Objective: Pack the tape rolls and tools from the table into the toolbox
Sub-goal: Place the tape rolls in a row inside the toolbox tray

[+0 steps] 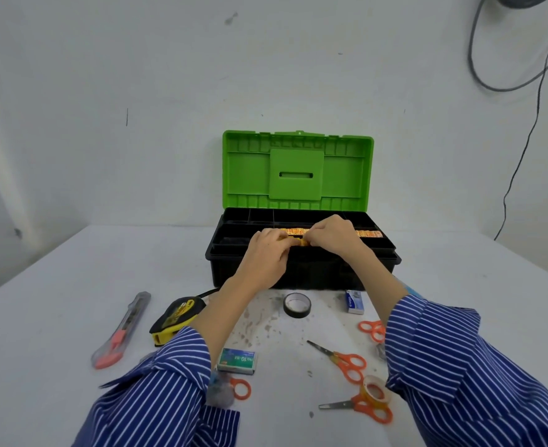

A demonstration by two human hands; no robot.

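I have both hands, left (268,250) and right (332,233), pinching an orange-yellow strip (367,234) over the toolbox (301,269) tray; next I'd seat it, release, then fetch the black tape (297,305) from the surface (56,285).

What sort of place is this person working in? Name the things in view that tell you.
Probably a plain workroom or test bench, not a home. A stained white table stands against a bare, scuffed white wall, loose grey cables hang in the corner, and an open green-lidded black plastic toolbox sits among scattered tools.
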